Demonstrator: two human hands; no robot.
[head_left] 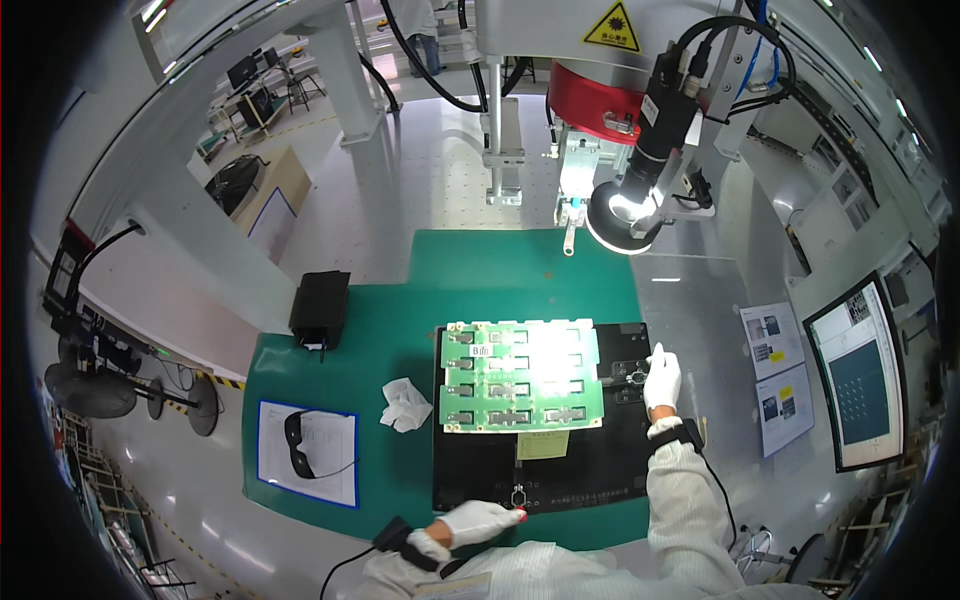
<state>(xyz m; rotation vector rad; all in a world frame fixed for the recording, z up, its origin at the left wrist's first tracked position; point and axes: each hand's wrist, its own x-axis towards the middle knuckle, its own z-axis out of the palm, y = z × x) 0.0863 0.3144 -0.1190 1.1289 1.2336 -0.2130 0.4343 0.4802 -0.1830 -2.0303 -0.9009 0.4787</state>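
A green circuit board panel (473,375) with rows of metallic parts lies on a black fixture plate (610,455). Bright light washes out part of its surface. At the plate's front edge, my white-gloved left hand (482,522) has its fingers closed at the red-tipped handle of a small toggle clamp (518,496). My right hand (662,382), gloved too, is at the plate's right side, its fingers closed at a second toggle clamp (634,377); the hand hides that clamp's handle. Dark bands with cables wrap both wrists. A pale yellow label (543,445) sits below the panel.
Left on the green mat (365,320) are crumpled white tissue (405,405), dark glasses (297,445) on a paper sheet, and a black box (320,308). A camera with ring light (625,215) hangs beyond the panel. A monitor (858,375) stands right.
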